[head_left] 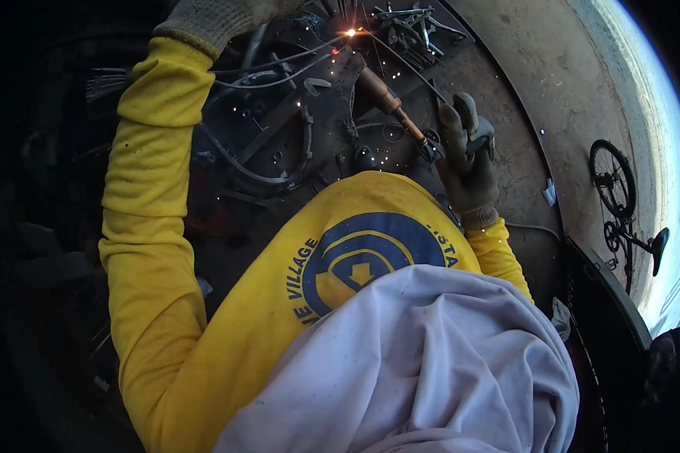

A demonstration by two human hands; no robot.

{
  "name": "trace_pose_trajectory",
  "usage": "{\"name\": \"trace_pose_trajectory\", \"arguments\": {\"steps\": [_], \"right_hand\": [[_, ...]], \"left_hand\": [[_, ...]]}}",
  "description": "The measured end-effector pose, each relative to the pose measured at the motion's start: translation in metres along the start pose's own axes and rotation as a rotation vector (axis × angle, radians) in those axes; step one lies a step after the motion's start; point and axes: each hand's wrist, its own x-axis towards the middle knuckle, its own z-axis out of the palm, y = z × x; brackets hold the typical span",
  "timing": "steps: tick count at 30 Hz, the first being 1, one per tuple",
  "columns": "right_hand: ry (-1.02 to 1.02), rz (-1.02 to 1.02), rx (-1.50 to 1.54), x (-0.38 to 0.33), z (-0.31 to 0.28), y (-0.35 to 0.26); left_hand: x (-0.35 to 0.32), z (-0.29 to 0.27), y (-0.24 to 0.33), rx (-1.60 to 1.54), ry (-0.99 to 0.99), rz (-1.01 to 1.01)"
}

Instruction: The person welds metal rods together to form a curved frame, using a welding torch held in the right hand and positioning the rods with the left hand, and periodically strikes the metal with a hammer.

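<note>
My right hand (468, 162), in a grey work glove, grips a welding electrode holder (433, 145). Its rod (385, 98) runs up and left to a bright arc spark (349, 32) on a dark metal workpiece (295, 113) made of curved bars and plates. Small sparks scatter over the metal. My left hand (215, 19), also gloved, reaches to the top edge beside the workpiece. The frame cuts off its fingers, so any hold is hidden. Yellow sleeves cover both arms.
A pile of small metal parts (412, 26) lies just right of the arc. A bicycle (619, 204) lies on the concrete floor (551, 83) at the right. A white cloth (415, 362) covers the lower middle; the left side is dark.
</note>
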Motion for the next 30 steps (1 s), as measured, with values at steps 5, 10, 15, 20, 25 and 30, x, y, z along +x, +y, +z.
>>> {"name": "trace_pose_trajectory", "arguments": {"steps": [5,10,15,20,25,30], "right_hand": [[-0.106,0.138,-0.015,0.002,0.0,-0.004],[-0.103,0.066,-0.04,0.007,-0.002,-0.007],[-0.105,0.069,-0.019,0.008,0.001,-0.005],[-0.095,0.044,0.011,0.009,0.001,-0.003],[-0.097,0.094,-0.034,0.011,0.002,-0.002],[-0.119,0.093,-0.021,0.012,0.005,-0.004]], "left_hand": [[-0.004,0.007,-0.007,0.018,0.14,0.048],[-0.003,0.015,-0.011,0.051,0.173,0.065],[-0.003,0.015,-0.01,0.074,0.191,0.062],[-0.003,0.009,-0.005,0.048,0.184,0.082],[0.0,-0.037,0.019,-0.157,-0.134,-0.051],[-0.002,0.001,-0.007,-0.024,0.232,0.102]]}}
